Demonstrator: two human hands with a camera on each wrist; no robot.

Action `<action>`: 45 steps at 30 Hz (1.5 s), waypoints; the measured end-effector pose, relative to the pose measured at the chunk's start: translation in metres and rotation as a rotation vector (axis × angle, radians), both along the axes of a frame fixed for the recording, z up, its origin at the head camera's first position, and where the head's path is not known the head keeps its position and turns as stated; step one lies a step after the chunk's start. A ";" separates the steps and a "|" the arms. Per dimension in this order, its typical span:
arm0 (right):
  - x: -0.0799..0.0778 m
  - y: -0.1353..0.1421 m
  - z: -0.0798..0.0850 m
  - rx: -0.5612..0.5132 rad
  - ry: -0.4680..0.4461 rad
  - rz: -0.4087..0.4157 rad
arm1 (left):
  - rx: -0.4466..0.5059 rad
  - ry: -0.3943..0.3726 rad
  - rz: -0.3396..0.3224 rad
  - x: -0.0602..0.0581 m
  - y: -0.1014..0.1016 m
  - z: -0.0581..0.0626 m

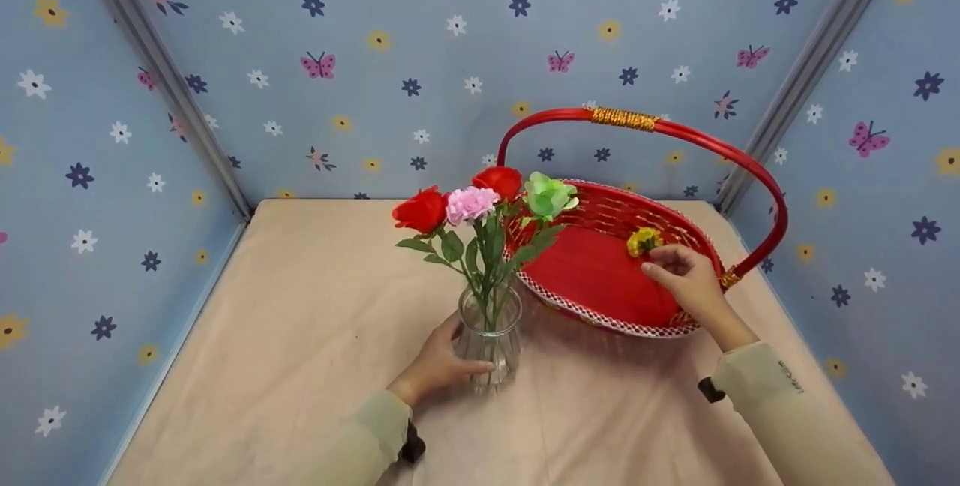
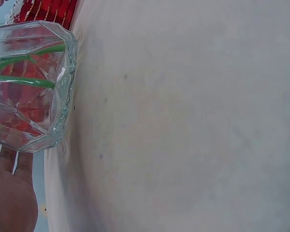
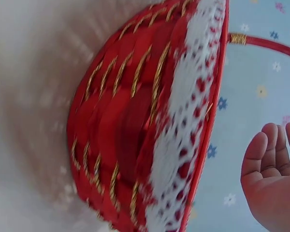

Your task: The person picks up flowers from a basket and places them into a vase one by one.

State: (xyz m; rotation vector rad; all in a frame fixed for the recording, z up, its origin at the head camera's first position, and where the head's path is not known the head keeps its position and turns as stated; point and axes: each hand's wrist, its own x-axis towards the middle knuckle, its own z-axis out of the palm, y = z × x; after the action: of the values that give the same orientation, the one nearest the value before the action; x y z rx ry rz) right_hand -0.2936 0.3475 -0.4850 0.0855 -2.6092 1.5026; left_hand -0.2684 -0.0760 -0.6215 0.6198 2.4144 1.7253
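My left hand (image 1: pixel 439 362) grips a clear glass vase (image 1: pixel 506 343) around its lower side, with the thumb across the front. Green stems (image 2: pixel 24 81) show through the faceted glass in the left wrist view. The vase bears red roses (image 1: pixel 420 210), a pink carnation (image 1: pixel 471 205) and a light green flower (image 1: pixel 550 196). Over the right part of a red basket (image 1: pixel 600 276) is my right hand (image 1: pixel 688 276), its fingers loosely bent and the thumb apart from them. A yellow flower (image 1: pixel 643 241) is just beyond those fingertips; its stem is hidden.
The basket's tall red handle (image 1: pixel 712 145) arches over its far side. White lace (image 3: pixel 183 125) trims the rim. A pale cloth (image 1: pixel 315 283) covers the table, and blue patterned panels (image 1: pixel 450 58) enclose the back and both sides.
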 end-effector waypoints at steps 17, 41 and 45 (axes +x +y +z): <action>-0.021 0.030 -0.032 0.091 -0.079 -0.027 | -0.018 -0.034 0.024 0.001 -0.002 -0.001; -0.030 0.039 -0.036 0.221 -0.304 0.011 | 0.000 -0.009 -0.012 -0.001 -0.001 -0.002; -0.032 0.039 -0.036 0.228 -0.325 0.035 | 0.000 -0.009 -0.007 0.000 0.000 -0.002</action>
State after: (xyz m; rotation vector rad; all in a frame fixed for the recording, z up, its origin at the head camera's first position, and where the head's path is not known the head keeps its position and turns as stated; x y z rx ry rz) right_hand -0.3254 0.3862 -0.5211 -0.1001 -3.0428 1.3188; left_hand -0.2685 -0.0762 -0.6237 0.6190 2.4031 1.7222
